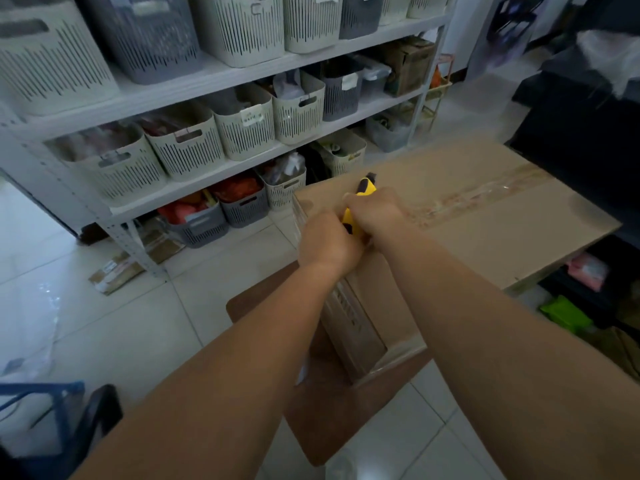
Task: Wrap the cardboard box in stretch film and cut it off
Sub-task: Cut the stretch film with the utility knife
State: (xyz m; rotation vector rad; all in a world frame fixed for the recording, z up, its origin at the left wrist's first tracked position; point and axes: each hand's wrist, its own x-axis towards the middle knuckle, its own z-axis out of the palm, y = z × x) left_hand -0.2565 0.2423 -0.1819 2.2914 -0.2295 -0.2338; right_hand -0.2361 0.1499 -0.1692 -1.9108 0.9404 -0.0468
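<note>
A large brown cardboard box (485,216) stands in front of me, taped along its top, with clear stretch film (349,317) around its near side. A yellow and black utility knife (360,199) sits at the box's near left top corner, tip pointing away from me. My right hand (375,211) is closed around the knife's handle. My left hand (329,242) is closed right beside it at the knife's rear end, touching the box edge. Whether the blade is out is hidden.
A flat brown cardboard sheet (332,417) lies on the white tiled floor under the box. A grey shelf rack (194,181) with several slotted baskets fills the left and back. Dark crates (581,133) stand to the right. A blue frame (41,403) is at lower left.
</note>
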